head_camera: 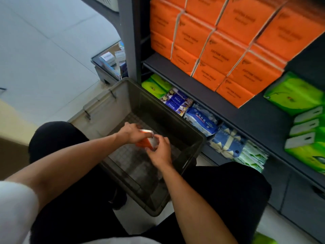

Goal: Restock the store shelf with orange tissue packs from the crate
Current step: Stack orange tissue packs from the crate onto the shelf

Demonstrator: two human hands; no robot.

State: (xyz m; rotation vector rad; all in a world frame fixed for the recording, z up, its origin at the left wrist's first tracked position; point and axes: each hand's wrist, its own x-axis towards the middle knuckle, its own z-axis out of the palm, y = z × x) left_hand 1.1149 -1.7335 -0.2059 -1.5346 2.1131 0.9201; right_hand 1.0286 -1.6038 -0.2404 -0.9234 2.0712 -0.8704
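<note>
A dark green crate [198, 138] stands on the floor between my knees, its mesh bottom bare. Over its middle I hold one orange tissue pack [146, 140] with a white end. My left hand [134, 133] grips the pack from the left and above. My right hand [161, 152] holds its near right end with curled fingers. Several orange tissue packs [226, 50] are stacked in rows on the dark shelf [175, 74] at the upper right.
Green tissue packs [302, 110] fill the shelf's right side. Blue and green packs [198, 118] line the lower shelf behind the crate. A low glass case [112, 59] with small boxes stands left of the shelf post. White tiled floor lies to the left.
</note>
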